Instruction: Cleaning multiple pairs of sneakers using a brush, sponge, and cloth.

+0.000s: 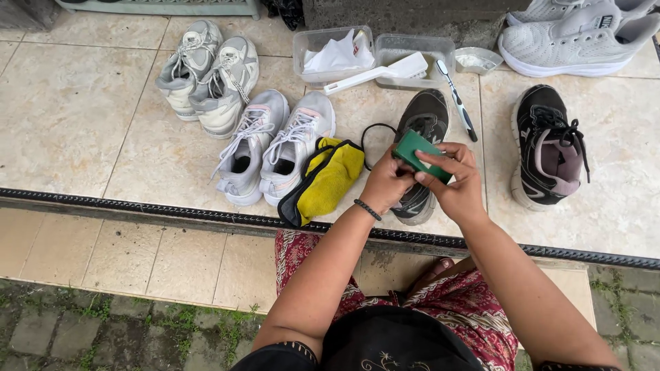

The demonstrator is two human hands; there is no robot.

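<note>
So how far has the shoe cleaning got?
Set out: the white brush across the plastic tubs, the toothbrush, the yellow cloth. In hand: both the left hand and the right hand hold a green sponge above the black shoe. No wet patches or suds show on any shoe, so cleaning seems barely begun; the white pair waits.

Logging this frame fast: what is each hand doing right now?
Left hand: closed on the near end of the green sponge.
Right hand: closed on the same green sponge, fingers over its top, above the black shoe.
</note>
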